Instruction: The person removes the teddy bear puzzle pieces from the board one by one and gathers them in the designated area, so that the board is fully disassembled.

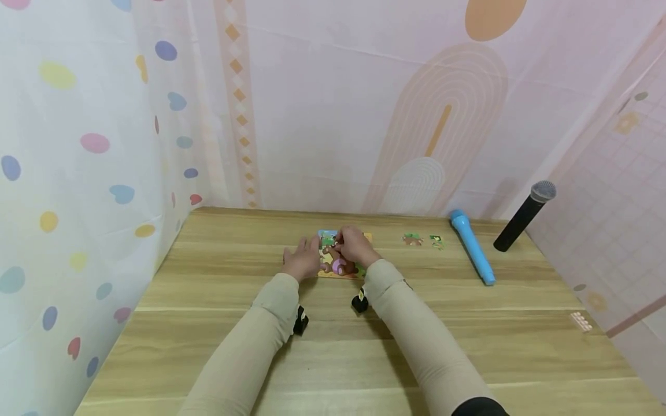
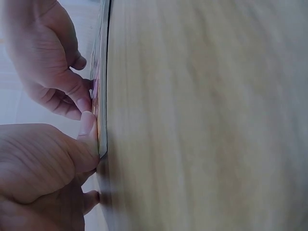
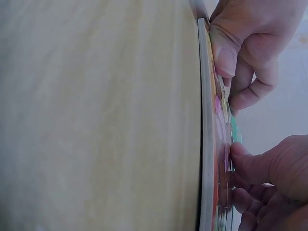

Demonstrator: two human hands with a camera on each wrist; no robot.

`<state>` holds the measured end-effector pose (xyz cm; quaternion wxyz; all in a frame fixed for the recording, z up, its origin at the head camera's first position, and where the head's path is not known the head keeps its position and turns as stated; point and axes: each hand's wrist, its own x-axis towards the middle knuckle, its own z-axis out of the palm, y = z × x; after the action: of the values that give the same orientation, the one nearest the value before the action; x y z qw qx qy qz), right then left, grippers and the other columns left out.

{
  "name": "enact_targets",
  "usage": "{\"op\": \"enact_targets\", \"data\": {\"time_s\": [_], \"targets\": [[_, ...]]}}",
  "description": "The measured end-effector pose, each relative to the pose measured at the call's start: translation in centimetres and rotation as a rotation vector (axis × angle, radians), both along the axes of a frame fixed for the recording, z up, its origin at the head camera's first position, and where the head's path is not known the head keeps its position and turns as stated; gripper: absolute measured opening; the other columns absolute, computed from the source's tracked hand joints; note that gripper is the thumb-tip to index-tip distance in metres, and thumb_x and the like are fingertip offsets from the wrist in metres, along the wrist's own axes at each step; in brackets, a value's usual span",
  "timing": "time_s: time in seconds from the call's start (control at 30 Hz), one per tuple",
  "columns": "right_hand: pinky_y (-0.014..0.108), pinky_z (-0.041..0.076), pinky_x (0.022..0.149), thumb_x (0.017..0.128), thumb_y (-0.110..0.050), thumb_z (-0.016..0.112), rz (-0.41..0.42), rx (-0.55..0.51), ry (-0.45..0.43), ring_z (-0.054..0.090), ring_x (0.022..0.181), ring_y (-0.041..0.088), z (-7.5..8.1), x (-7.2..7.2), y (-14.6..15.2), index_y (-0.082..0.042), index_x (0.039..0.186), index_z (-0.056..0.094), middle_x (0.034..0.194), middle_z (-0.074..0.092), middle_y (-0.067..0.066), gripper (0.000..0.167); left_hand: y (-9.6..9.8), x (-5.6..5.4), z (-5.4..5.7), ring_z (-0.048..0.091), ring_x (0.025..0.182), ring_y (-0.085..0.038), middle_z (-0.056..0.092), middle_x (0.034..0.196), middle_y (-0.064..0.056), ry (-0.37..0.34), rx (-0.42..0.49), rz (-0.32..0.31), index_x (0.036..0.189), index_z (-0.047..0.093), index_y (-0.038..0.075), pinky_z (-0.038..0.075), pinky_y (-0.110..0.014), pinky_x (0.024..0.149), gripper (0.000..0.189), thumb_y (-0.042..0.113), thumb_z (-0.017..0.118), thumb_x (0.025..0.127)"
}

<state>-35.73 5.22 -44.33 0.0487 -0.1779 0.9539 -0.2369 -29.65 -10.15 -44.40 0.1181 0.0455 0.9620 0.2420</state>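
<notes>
A colourful jigsaw puzzle board (image 1: pixel 330 267) with a brown cartoon animal lies flat on the wooden table. At its left side is my left hand (image 1: pixel 303 260), fingers spread, its thumb (image 2: pixel 87 126) resting on the board's edge. My right hand (image 1: pixel 356 246) reaches over the upper middle of the board with thumb and fingers bent together at the picture. These fingertips pinch a small puzzle piece against the board, mostly hidden by the hand. In the right wrist view, the right thumb (image 3: pixel 244 156) touches the picture's surface. Loose puzzle pieces (image 1: pixel 413 239) lie right of the board.
More small pieces (image 1: pixel 436 241) lie further right. A blue toy microphone (image 1: pixel 473 248) lies beyond them, and a black microphone (image 1: pixel 522 218) stands tilted near the back right corner. A pale studded block (image 1: pixel 580 322) sits at the right edge. Patterned cloth (image 1: pixel 322 115) hangs behind the table.
</notes>
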Motion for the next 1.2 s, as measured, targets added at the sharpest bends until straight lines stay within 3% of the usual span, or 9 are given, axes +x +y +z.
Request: {"op": "enact_targets", "data": {"time_s": [0.33,0.7,0.9,1.03,1.2], "targets": [[0.039,0.053,0.089,0.097,-0.008,0.069,-0.019,-0.051,-0.029,0.063,0.096,0.025,0.0,0.0,0.0,-0.001,0.105,0.066,0.105,0.067,0.012,0.011,-0.1,-0.7,-0.9,0.004,0.156,-0.032,0.023,0.166,-0.018,-0.005,0.013,0.007,0.149,0.033,0.010,-0.002,-0.070,0.117,0.056,0.024,0.061,0.102],[0.039,0.053,0.089,0.098,-0.007,0.067,-0.017,-0.046,0.000,0.063,0.097,0.025,-0.1,-0.2,0.0,-0.001,0.106,0.066,0.105,0.067,0.013,0.009,0.0,-0.4,-0.6,0.008,0.156,-0.033,0.032,0.163,-0.017,0.022,0.015,0.016,0.144,0.039,0.010,0.001,-0.071,0.116,0.054,0.025,0.065,0.100],[0.038,0.053,0.089,0.098,-0.006,0.066,-0.003,-0.051,-0.002,0.064,0.097,0.025,0.1,-0.1,-0.1,-0.001,0.104,0.068,0.106,0.069,0.013,0.008,0.1,-0.6,-0.7,0.006,0.156,-0.031,0.025,0.166,-0.015,0.002,-0.003,0.014,0.151,0.033,0.011,-0.001,-0.069,0.117,0.061,0.026,0.063,0.101],[0.038,0.053,0.085,0.099,-0.005,0.065,-0.005,-0.069,-0.020,0.063,0.093,0.024,0.3,0.0,-0.2,0.000,0.102,0.070,0.104,0.069,0.013,0.008,-0.1,-1.4,-1.5,0.000,0.157,-0.029,0.020,0.168,-0.011,-0.028,-0.023,0.007,0.159,0.022,0.013,-0.003,-0.068,0.117,0.072,0.029,0.062,0.101],[0.037,0.054,0.082,0.098,-0.004,0.065,-0.004,-0.087,-0.036,0.063,0.090,0.023,0.4,0.0,-0.3,0.000,0.102,0.070,0.102,0.069,0.013,0.007,-0.1,-1.5,-1.5,0.000,0.156,-0.028,0.019,0.168,-0.010,-0.034,-0.003,0.016,0.158,0.024,0.014,-0.005,-0.068,0.117,0.071,0.028,0.063,0.101]]}}
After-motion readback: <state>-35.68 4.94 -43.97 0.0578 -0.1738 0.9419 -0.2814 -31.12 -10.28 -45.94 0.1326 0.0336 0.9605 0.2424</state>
